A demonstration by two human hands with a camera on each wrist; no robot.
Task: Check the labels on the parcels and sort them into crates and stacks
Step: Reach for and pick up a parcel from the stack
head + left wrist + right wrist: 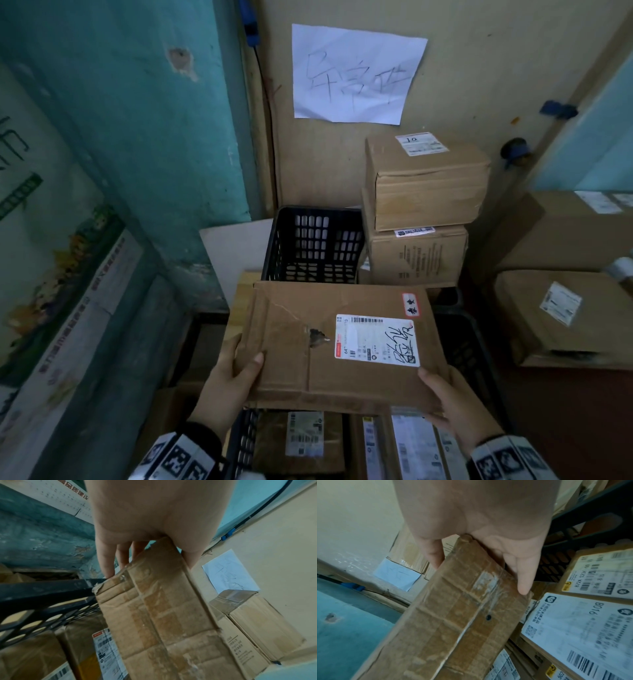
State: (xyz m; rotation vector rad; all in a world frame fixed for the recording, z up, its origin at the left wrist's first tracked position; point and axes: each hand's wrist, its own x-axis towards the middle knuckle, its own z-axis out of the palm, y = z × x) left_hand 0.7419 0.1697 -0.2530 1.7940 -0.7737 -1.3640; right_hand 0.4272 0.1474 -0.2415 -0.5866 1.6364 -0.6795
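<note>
A: What are the hands doing?

B: Both are gripping one flat cardboard parcel (342,342), holding it level above the crates. The left hand (229,380) is clasping the near left corner, thumb lying on top and fingers (106,562) curling under the edge. The right hand (452,407) is clamping the near right corner the same way, thumb on top, fingers (522,577) underneath.

A: Is a label showing?

B: Yes, a white shipping label (376,341) is facing up on the parcel's right half, with black handwriting across it, and a small red-edged sticker (410,304) is sitting near the far right corner. A torn hole is showing near the middle of the top.

A: And around it?

B: A black crate (313,245) is standing just behind the parcel, beside two stacked boxes (423,205). Labelled parcels (583,631) are lying below the held one. A handwritten paper sheet (356,73) is hanging on the wall.
</note>
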